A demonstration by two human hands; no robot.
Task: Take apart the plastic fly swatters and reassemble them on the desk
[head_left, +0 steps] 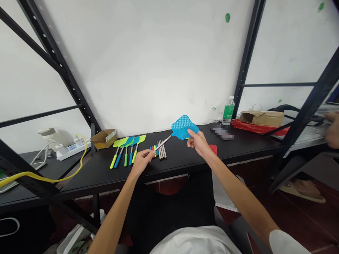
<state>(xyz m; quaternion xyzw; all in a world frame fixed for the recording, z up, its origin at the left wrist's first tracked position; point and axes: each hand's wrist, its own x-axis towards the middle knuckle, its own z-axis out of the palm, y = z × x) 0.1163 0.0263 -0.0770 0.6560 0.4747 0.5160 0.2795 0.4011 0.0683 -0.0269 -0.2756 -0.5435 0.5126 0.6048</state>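
Both hands hold one fly swatter above the black table. Its blue perforated head (182, 126) is pinched at the right edge by my right hand (198, 143), thumb on top. My left hand (142, 160) is closed on the thin metal rod (164, 141) of the same swatter, near the rod's lower end. Just right of my left hand lie several loose metal rods (162, 151) and short coloured handles (152, 149), partly covered. A red swatter head (213, 149) shows behind my right wrist. Several fly swatters with coloured handles (126, 155) lie in a row to the left.
A small open cardboard box (102, 140) stands at the back left, near a power strip (72, 150) and a yellow cable (82, 160). A water bottle (228, 112) stands at the back right. Black shelf posts (247, 53) flank the table. Another person's hand (333, 130) shows far right.
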